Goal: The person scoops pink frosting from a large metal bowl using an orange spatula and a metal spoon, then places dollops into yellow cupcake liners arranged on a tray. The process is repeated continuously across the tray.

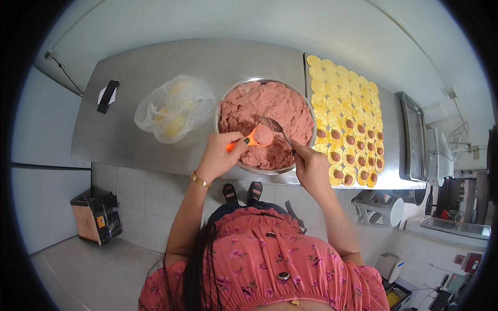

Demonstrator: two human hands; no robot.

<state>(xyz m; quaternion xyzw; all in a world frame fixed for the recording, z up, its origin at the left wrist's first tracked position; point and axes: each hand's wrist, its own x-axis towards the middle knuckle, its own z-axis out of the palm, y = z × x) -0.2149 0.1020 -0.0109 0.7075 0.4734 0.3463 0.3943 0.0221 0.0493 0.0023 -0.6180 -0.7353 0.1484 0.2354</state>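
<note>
A large metal bowl [220, 130] full of pink ground meat paste [259, 101] stands in front of me on the steel table. My left hand [224, 154] is closed on the handle of an orange measuring scoop [250, 141], whose cup holds a round portion of the paste. In my right hand [311, 165] is a metal spoon [271, 124], its bowl over the paste just beyond the scoop. To the right lie rows of round yellow wrappers [332, 89]. Those in the nearer rows each carry a dollop of paste [348, 158].
Left of the bowl sits a clear plastic bag [176, 109] with yellow pieces inside. A black object on a white one [107, 96] lies farther left. Dark metal trays [413, 140] rest at the table's right end, near a stool [381, 207]. A box [96, 218] stands on the floor.
</note>
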